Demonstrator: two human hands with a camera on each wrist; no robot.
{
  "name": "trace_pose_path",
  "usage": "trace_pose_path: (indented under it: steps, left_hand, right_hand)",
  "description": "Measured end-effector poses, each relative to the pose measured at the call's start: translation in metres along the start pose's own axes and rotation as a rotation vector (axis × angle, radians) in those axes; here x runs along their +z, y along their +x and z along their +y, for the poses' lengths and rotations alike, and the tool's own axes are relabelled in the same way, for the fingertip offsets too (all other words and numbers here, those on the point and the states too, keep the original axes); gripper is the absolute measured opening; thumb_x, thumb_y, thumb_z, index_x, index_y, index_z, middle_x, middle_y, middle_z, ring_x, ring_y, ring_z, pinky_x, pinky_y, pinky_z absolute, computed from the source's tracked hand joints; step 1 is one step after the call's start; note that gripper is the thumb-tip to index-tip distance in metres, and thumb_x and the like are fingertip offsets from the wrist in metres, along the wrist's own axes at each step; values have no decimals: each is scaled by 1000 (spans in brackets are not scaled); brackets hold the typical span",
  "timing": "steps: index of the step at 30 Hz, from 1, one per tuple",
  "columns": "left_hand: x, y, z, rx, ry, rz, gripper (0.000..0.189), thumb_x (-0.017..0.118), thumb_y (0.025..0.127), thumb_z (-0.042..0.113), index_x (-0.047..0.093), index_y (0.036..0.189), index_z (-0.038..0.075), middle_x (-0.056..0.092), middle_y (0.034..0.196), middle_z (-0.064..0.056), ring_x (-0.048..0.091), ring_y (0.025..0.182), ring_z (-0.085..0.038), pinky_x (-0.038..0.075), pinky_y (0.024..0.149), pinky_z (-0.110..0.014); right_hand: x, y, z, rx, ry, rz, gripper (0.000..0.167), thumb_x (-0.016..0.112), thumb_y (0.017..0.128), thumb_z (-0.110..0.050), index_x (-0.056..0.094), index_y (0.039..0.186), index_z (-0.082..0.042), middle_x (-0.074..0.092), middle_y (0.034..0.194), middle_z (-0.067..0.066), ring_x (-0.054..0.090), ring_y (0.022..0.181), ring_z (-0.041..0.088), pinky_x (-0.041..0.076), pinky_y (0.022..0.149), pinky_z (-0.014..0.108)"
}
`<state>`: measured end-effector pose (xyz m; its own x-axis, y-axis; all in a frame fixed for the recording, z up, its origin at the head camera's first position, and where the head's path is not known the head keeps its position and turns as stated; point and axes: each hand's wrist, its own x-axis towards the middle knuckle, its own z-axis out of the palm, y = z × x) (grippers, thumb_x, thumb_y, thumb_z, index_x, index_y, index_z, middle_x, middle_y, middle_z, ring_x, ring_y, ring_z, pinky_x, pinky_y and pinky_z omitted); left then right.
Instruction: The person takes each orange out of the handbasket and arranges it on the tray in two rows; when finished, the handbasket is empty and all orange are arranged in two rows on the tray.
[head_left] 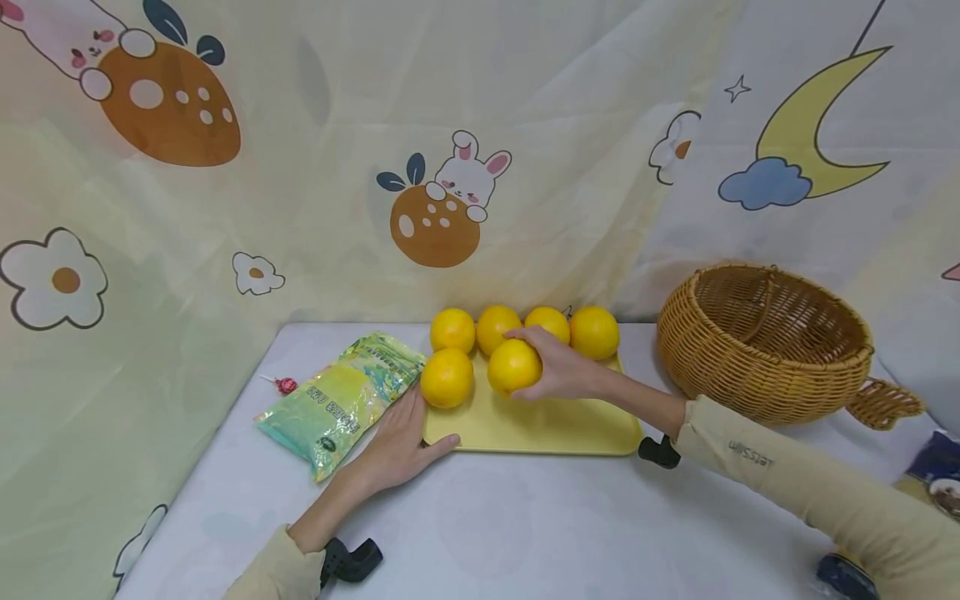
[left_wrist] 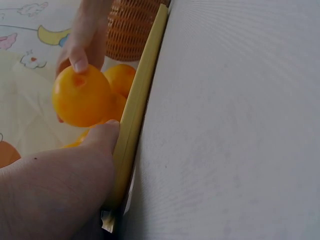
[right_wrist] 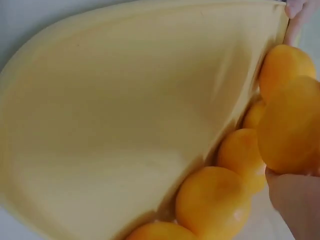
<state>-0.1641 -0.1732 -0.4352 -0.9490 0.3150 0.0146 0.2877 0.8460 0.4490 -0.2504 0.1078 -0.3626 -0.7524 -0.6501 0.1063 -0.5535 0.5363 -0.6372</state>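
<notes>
My right hand (head_left: 558,367) grips an orange (head_left: 514,367) over the yellow tray (head_left: 555,425), fingers and thumb around its right side. In the right wrist view this orange (right_wrist: 292,127) hides part of the others. A row of several oranges (head_left: 595,332) lies along the tray's far side. Another orange (head_left: 447,378) sits at the tray's left, in front of that row. My left hand (head_left: 401,442) rests against the tray's left front corner, its fingers extended along the side. Its thumb touches the rim in the left wrist view.
A green and yellow packet (head_left: 345,400) lies left of the tray, with a red-wrapped lollipop (head_left: 286,385) beside it. On the right stands a wicker basket (head_left: 757,383) with a handle. Dark blue packages (head_left: 847,575) show partly at the right edge.
</notes>
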Motion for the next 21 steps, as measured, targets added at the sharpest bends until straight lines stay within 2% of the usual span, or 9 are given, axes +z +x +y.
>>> trace_pose_path:
  steps: [3, 7, 12, 18, 21]
  left_hand:
    - [0, 0, 0, -3, 4, -6, 104, 48, 91, 67, -8, 155, 6, -5, 165, -12, 3, 153, -29, 13, 124, -52]
    - [0, 0, 0, -3, 4, 0, 104, 48, 91, 66, -7, 155, 6, -4, 165, -13, 4, 153, -30, 13, 123, -52]
    - [0, 0, 1, 9, -7, 24, 103, 51, 91, 63, -4, 156, 4, -1, 165, -15, 7, 153, -32, 15, 122, -54]
    - [1, 0, 0, 12, 4, 26, 103, 51, 91, 63, -4, 155, 4, -1, 164, -15, 7, 153, -32, 15, 122, -54]
    - [1, 0, -1, 13, 2, 23, 104, 50, 91, 64, -5, 155, 4, -2, 164, -15, 6, 153, -32, 14, 123, -54]
  right_hand:
    - [4, 2, 5, -70, 4, -24, 82, 83, 72, -26, 44, 141, -7, 49, 138, 10, 49, 120, 25, 41, 106, 48]
    - [8, 3, 10, -101, -9, -52, 78, 84, 73, -27, 45, 139, -12, 50, 139, 4, 49, 122, 21, 41, 108, 46]
    - [13, 4, 11, -152, -7, -60, 77, 83, 73, -22, 46, 140, -12, 44, 141, 11, 42, 126, 27, 39, 107, 50]
    - [22, 6, 10, -134, -34, -68, 81, 82, 74, -18, 43, 145, -18, 40, 137, 17, 38, 121, 27, 39, 101, 50]
    - [25, 6, 10, -132, -42, -55, 85, 82, 74, -15, 38, 147, -10, 42, 141, 17, 42, 125, 29, 39, 107, 52]
